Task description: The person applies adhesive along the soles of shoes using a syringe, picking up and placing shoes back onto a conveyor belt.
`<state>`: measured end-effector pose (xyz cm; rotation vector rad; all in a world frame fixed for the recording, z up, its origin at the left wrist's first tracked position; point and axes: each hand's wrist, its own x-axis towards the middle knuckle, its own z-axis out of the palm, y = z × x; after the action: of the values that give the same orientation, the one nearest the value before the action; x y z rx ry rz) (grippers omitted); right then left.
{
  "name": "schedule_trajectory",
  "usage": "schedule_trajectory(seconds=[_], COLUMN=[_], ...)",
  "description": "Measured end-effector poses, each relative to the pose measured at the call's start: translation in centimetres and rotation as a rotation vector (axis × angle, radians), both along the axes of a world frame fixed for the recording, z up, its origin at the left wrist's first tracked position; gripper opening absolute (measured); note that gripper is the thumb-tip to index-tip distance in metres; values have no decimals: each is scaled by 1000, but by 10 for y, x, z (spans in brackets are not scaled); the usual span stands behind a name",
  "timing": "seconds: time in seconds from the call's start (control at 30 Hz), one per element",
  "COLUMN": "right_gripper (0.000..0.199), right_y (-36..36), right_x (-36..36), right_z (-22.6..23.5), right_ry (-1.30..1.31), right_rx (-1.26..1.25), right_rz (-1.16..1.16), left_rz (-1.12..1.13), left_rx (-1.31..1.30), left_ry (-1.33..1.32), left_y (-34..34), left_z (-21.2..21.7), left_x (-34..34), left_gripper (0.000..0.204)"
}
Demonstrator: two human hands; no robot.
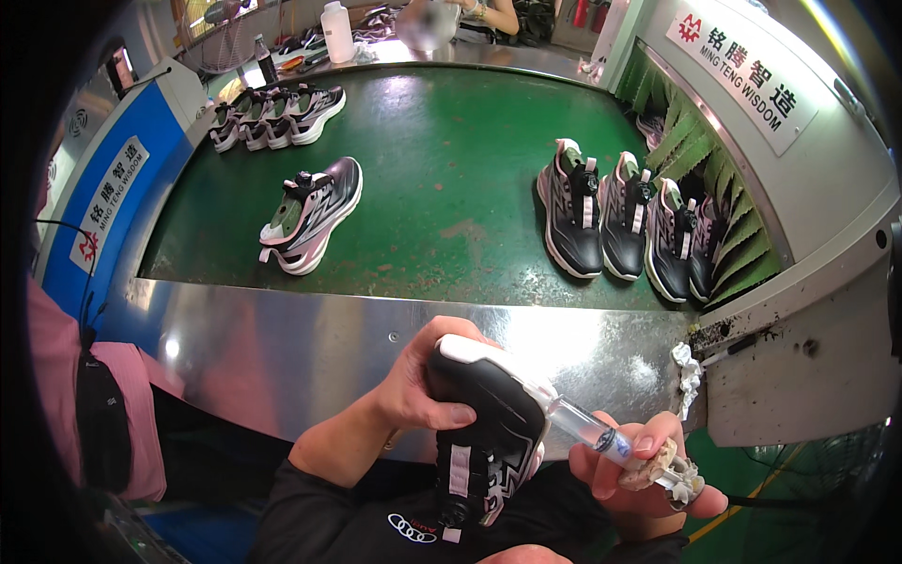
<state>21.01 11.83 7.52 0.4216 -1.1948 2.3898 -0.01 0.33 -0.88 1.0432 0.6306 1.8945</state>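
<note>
Black shirt (348,517) fabric sits nearest my camera, bearing a pale-and-red emblem (412,528). I see the left hand (418,385) clamped on the toe of a black-and-pink sneaker (498,409), some fingers hidden behind it. Right of the shoe, the right hand (625,489) grips a clear syringe (581,423); I can't tell whether its tip touches the sole (489,357). White nameplates (742,75) with red logos and dark lettering mark both machine housings (841,183).
</note>
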Motion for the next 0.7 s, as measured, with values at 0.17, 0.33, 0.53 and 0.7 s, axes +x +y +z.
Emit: schedule_trajectory(seconds=[0.17, 0.33, 0.53, 0.7], right_gripper=[80, 80, 82, 84], right_y=[-2, -3, -4, -5], right_x=[-1, -4, -7, -8], right_z=[1, 2, 4, 4], right_ry=[-50, -60, -73, -78], right_rx=[9, 12, 6, 16], right_rz=[34, 43, 44, 32], left_rz=[17, -54, -46, -25], left_rx=[-5, 16, 14, -18], left_ry=[12, 9, 41, 30], left_y=[-4, -6, -9, -10], left_z=[5, 8, 10, 9], left_x=[2, 1, 1, -1], left_gripper=[64, 63, 63, 63])
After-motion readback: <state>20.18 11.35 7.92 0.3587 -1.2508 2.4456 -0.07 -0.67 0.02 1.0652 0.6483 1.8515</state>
